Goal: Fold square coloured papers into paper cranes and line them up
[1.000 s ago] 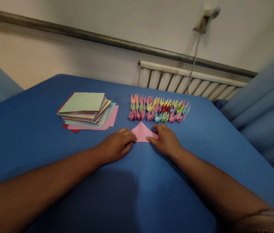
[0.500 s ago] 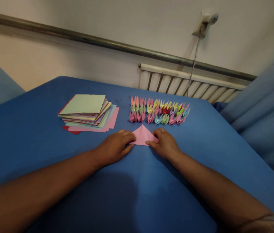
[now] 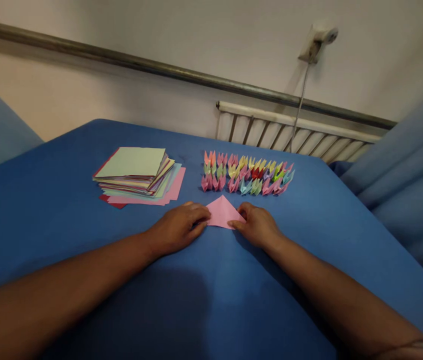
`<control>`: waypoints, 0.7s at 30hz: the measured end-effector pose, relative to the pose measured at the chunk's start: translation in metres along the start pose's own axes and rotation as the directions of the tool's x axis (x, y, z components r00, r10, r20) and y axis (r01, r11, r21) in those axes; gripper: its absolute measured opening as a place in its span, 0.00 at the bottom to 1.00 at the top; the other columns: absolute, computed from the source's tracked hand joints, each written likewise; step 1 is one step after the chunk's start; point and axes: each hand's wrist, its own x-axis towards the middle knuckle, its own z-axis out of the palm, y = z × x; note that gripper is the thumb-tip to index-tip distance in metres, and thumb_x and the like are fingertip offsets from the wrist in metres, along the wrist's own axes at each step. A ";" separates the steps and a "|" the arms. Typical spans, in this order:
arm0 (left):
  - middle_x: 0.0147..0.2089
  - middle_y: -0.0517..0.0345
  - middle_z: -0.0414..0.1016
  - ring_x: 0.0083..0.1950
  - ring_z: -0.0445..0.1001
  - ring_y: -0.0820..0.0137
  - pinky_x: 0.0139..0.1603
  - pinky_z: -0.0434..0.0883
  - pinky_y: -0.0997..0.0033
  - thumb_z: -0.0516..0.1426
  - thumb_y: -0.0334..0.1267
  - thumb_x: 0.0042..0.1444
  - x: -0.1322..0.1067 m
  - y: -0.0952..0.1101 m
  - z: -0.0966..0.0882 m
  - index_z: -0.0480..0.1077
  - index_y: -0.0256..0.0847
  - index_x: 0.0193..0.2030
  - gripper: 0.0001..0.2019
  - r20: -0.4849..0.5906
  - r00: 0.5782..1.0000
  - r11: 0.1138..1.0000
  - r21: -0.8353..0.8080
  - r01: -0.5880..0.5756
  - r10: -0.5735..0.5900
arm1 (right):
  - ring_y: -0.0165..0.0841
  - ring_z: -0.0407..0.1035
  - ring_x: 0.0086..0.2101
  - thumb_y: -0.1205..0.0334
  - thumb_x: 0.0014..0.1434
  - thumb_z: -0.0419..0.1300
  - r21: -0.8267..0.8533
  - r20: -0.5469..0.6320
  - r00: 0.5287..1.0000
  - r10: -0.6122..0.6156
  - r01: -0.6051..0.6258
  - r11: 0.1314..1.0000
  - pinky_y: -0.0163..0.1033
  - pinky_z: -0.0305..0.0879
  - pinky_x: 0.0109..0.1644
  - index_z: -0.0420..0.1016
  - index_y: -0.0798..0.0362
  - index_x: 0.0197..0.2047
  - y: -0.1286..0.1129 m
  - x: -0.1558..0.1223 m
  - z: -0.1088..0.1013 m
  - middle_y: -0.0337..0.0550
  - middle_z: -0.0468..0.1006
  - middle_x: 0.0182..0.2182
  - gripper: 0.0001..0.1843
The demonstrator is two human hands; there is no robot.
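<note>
A pink sheet of origami paper point(image 3: 222, 212), folded into a triangle with its peak pointing away from me, lies between my hands. My left hand point(image 3: 181, 225) pinches its left corner between thumb and fingers. At the right corner, my right hand point(image 3: 257, 222) grips the paper with the thumb on top and the fingers behind. Just beyond the triangle stand several rows of small folded paper cranes point(image 3: 245, 172) in pink, yellow, green, red and blue. A tall, uneven stack of coloured paper point(image 3: 132, 162) sits to the left, pale green on top.
Everything rests on a blue-covered table point(image 3: 219, 290). Behind its far edge are a white radiator point(image 3: 264, 127) and a metal pipe point(image 3: 159, 67) along the wall. A cord point(image 3: 299, 110) hangs from a wall fitting. Blue curtains point(image 3: 414, 170) flank the right side.
The camera view has shifted slightly. My right hand has drawn back a little at the right corner; both hands still grip the pink paper.
</note>
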 end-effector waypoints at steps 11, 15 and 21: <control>0.51 0.53 0.76 0.50 0.74 0.62 0.52 0.70 0.64 0.61 0.50 0.50 0.004 0.006 -0.005 0.69 0.40 0.55 0.27 -0.171 0.895 0.833 -0.469 0.294 -0.412 | 0.26 0.59 0.24 0.59 0.56 0.61 0.466 -0.219 0.909 -0.355 0.417 0.780 0.32 0.56 0.30 0.69 0.53 0.29 -0.002 -0.003 0.012 0.33 0.65 0.23 0.08; 0.37 0.57 0.78 0.39 0.74 0.66 0.42 0.70 0.70 0.58 0.49 0.53 0.006 0.011 -0.010 0.75 0.38 0.38 0.16 -0.132 0.893 0.806 -0.501 0.314 -0.430 | 0.27 0.61 0.26 0.60 0.56 0.61 0.478 -0.204 0.910 -0.360 0.413 0.775 0.33 0.58 0.31 0.70 0.53 0.31 0.000 -0.003 0.012 0.34 0.67 0.25 0.06; 0.33 0.59 0.77 0.36 0.72 0.69 0.39 0.68 0.73 0.57 0.46 0.54 0.004 0.016 -0.012 0.75 0.38 0.34 0.13 -0.114 0.934 0.818 -0.526 0.233 -0.339 | 0.31 0.69 0.36 0.56 0.54 0.64 0.663 -0.051 0.914 -0.403 0.333 0.670 0.36 0.65 0.42 0.72 0.53 0.46 -0.001 -0.004 0.010 0.41 0.76 0.37 0.17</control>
